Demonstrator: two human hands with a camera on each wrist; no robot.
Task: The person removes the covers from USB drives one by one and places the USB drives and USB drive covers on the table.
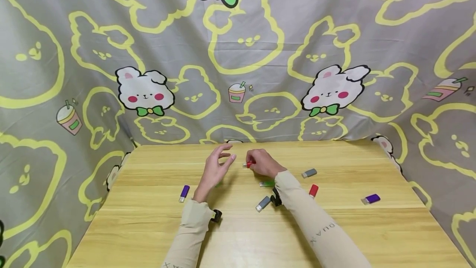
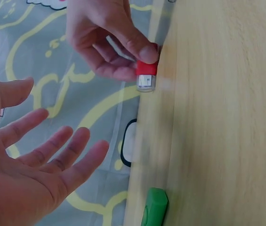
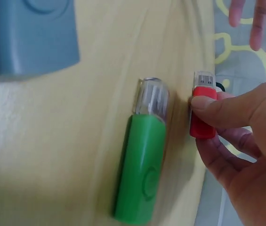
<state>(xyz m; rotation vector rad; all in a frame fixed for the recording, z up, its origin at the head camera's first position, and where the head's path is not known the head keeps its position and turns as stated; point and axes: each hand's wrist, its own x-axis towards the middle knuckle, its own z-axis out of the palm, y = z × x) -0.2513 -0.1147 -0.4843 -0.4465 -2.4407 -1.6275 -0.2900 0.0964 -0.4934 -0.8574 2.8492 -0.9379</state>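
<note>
Between thumb and fingers, my right hand (image 1: 263, 163) pinches a red USB flash drive (image 3: 203, 110) with a clear cap, its capped end pointing left toward the other hand. My left hand (image 1: 216, 169) is held up at the left, fingers spread and nothing in them. Just under the left hand, a green flash drive (image 2: 156, 207) lies on the table, mostly hidden in the head view. Another green flash drive (image 3: 141, 167) with a clear cap lies below the right hand. Nearer the right wrist is a grey flash drive (image 1: 263, 204).
The wooden table (image 1: 148, 235) also bears a purple flash drive (image 1: 184, 193) at left, a second red one (image 1: 314, 190) partly behind the right sleeve, another grey one (image 1: 309, 173), and a purple one (image 1: 371, 199) at far right. A patterned curtain (image 1: 238, 53) hangs behind the table.
</note>
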